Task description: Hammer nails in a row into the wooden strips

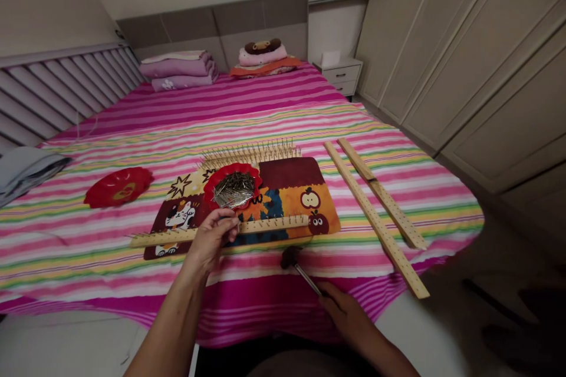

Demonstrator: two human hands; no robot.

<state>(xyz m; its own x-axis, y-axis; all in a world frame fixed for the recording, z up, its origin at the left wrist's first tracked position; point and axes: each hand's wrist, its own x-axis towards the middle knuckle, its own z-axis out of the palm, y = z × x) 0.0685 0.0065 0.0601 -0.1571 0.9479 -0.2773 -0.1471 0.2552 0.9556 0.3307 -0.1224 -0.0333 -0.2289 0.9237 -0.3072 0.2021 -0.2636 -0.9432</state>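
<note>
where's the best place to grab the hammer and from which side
Probably the lower handle, from the near right, as the right hand holds it: the hammer's slim metal shaft slants toward that side, and its bulky dark head sits at the far end.

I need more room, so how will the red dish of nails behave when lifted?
The red dish is probably heavy for its size, being heaped with metal nails. They look loose, so tilting could spill some.

Striped bed [247,111], patterned mat [287,171], red dish [119,187], two wooden strips [375,221] at right, folded bedding [181,69]
</note>
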